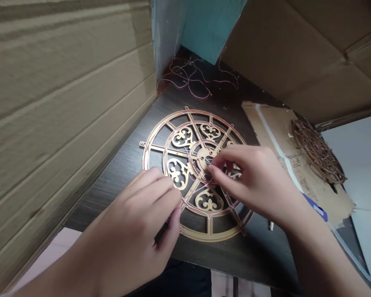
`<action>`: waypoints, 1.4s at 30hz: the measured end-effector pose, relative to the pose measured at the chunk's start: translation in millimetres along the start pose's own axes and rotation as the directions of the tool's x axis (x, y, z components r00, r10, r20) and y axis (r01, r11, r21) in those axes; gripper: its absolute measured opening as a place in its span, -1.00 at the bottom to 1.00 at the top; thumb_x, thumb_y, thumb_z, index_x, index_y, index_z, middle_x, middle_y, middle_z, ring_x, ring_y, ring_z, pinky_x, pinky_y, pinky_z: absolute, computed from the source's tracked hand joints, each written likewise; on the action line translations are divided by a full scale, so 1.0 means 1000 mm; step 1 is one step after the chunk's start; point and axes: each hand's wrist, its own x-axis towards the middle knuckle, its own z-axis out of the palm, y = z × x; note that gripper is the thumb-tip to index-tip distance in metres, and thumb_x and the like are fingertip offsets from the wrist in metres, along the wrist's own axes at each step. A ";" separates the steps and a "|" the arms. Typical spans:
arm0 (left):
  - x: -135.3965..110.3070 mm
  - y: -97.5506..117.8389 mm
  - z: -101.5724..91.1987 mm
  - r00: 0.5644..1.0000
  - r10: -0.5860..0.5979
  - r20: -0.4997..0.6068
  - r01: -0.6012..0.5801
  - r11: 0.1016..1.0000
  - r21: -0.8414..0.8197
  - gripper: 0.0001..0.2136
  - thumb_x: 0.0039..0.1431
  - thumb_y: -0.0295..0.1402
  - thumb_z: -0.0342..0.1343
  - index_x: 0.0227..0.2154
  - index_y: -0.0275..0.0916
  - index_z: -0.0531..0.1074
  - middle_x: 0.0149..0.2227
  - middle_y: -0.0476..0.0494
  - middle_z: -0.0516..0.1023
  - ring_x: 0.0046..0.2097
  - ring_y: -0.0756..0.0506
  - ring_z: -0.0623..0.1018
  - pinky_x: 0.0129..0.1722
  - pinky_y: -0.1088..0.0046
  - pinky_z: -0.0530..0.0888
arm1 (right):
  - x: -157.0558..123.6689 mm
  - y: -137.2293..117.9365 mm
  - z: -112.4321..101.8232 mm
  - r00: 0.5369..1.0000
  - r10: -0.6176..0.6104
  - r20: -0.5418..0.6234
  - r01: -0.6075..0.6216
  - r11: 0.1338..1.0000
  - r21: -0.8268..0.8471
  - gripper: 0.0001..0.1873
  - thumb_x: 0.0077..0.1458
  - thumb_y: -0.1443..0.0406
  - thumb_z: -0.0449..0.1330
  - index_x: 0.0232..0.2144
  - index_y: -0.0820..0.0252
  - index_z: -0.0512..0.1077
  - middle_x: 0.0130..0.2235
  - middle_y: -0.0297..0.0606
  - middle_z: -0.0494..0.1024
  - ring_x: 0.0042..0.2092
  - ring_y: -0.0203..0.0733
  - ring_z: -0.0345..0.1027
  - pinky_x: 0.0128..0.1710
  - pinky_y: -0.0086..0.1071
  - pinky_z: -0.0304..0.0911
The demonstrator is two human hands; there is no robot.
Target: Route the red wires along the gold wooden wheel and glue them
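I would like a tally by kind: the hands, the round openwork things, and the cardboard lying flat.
Bare left hand and bare right hand: 2
Golden round openwork frame: 1
Brown round openwork pile, layers not countable: 1
Flat brown cardboard sheet: 1
Total: 5

Single head-worn camera, looking forward and down on the bench [111,185] from close above; openwork wheel [201,161] mid-frame, left hand [148,210] lower left of centre, right hand [255,177] right of centre, both nearer the lens.
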 end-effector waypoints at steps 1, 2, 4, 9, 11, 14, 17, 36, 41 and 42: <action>0.000 0.000 0.000 1.000 0.001 0.000 -0.001 1.000 -0.001 -0.87 0.25 -0.59 0.08 -0.37 -0.25 0.33 -0.34 -0.08 0.36 -0.21 -0.12 0.34 -0.13 0.19 0.33 | 0.000 -0.001 0.001 1.000 0.014 -0.024 -0.014 1.000 0.010 -0.87 0.13 0.42 0.25 -0.46 0.15 0.51 -0.44 -0.38 0.56 -0.39 -0.25 0.40 -0.36 -0.34 0.17; 0.001 0.000 0.000 1.000 0.001 0.001 -0.001 1.000 -0.002 -0.87 0.25 -0.59 0.08 -0.37 -0.25 0.33 -0.34 -0.08 0.36 -0.21 -0.12 0.34 -0.13 0.19 0.33 | 0.000 -0.001 0.002 0.998 0.033 -0.050 -0.032 0.999 0.024 -0.87 0.13 0.41 0.25 -0.46 0.15 0.51 -0.44 -0.38 0.56 -0.40 -0.25 0.39 -0.38 -0.34 0.16; 0.002 -0.001 -0.001 1.000 0.003 -0.004 -0.003 1.000 0.002 -0.87 0.25 -0.60 0.07 -0.37 -0.25 0.34 -0.33 -0.08 0.36 -0.20 -0.13 0.34 -0.13 0.19 0.33 | 0.000 -0.002 0.003 0.993 0.070 -0.094 -0.064 0.996 0.063 -0.87 0.14 0.39 0.26 -0.46 0.14 0.51 -0.45 -0.39 0.57 -0.43 -0.27 0.38 -0.41 -0.36 0.15; 0.004 0.000 0.000 1.000 0.008 0.007 -0.008 1.000 0.016 -0.87 0.26 -0.60 0.07 -0.35 -0.26 0.36 -0.33 -0.09 0.37 -0.19 -0.13 0.35 -0.16 0.20 0.33 | 0.001 -0.001 0.007 0.986 0.106 -0.130 -0.097 0.993 0.073 -0.85 0.16 0.38 0.26 -0.46 0.15 0.50 -0.45 -0.38 0.57 -0.42 -0.29 0.38 -0.40 -0.37 0.16; 0.003 0.000 0.000 1.000 0.014 0.005 -0.014 1.000 0.016 -0.88 0.27 -0.59 0.07 -0.35 -0.26 0.37 -0.32 -0.08 0.38 -0.19 -0.13 0.36 -0.16 0.21 0.33 | 0.001 0.000 0.008 0.982 0.113 -0.154 -0.105 0.993 0.057 -0.87 0.16 0.37 0.26 -0.45 0.16 0.50 -0.45 -0.39 0.56 -0.42 -0.30 0.38 -0.40 -0.38 0.17; 0.001 0.000 0.000 1.000 0.011 0.001 -0.011 1.000 0.023 -0.89 0.27 -0.58 0.08 -0.32 -0.26 0.39 -0.32 -0.08 0.39 -0.18 -0.12 0.37 -0.16 0.22 0.34 | 0.001 0.001 0.010 0.975 0.116 -0.190 -0.112 0.993 0.035 -0.87 0.17 0.36 0.27 -0.45 0.17 0.50 -0.45 -0.41 0.54 -0.44 -0.32 0.35 -0.41 -0.39 0.16; 0.000 0.000 -0.001 1.000 0.007 0.009 -0.007 1.000 0.025 -0.90 0.27 -0.57 0.08 -0.31 -0.25 0.39 -0.32 -0.08 0.39 -0.17 -0.13 0.37 -0.16 0.22 0.34 | 0.002 0.002 0.010 0.973 0.125 -0.192 -0.121 0.992 0.035 -0.86 0.17 0.36 0.27 -0.45 0.17 0.50 -0.45 -0.42 0.54 -0.45 -0.34 0.34 -0.42 -0.39 0.15; 0.005 0.005 -0.008 0.998 -0.039 0.045 0.038 0.999 0.021 -0.88 0.28 -0.57 0.05 -0.29 -0.21 0.36 -0.26 -0.05 0.42 -0.13 -0.10 0.39 -0.05 0.24 0.37 | -0.025 -0.025 0.017 0.967 -0.254 -0.026 0.255 0.965 0.053 -0.86 0.32 0.43 0.18 -0.20 0.24 0.56 -0.22 -0.27 0.50 -0.20 -0.21 0.33 -0.24 -0.30 0.21; -0.004 -0.001 -0.016 0.999 -0.020 0.040 0.017 0.997 0.077 -0.81 0.22 -0.59 0.09 -0.19 -0.19 0.41 -0.17 -0.04 0.48 -0.04 -0.08 0.45 0.08 0.25 0.41 | -0.024 -0.023 0.023 0.960 -0.279 0.035 0.275 0.958 0.086 -0.83 0.36 0.41 0.16 -0.18 0.21 0.58 -0.21 -0.26 0.51 -0.19 -0.17 0.32 -0.23 -0.26 0.19; -0.007 -0.003 -0.018 1.000 -0.009 0.024 0.007 0.997 0.079 -0.79 0.22 -0.61 0.09 -0.17 -0.18 0.43 -0.15 -0.04 0.49 -0.03 -0.08 0.46 0.09 0.25 0.42 | -0.024 -0.023 0.025 0.961 -0.276 0.031 0.272 0.958 0.084 -0.82 0.36 0.41 0.16 -0.17 0.22 0.58 -0.21 -0.25 0.51 -0.20 -0.17 0.31 -0.23 -0.26 0.19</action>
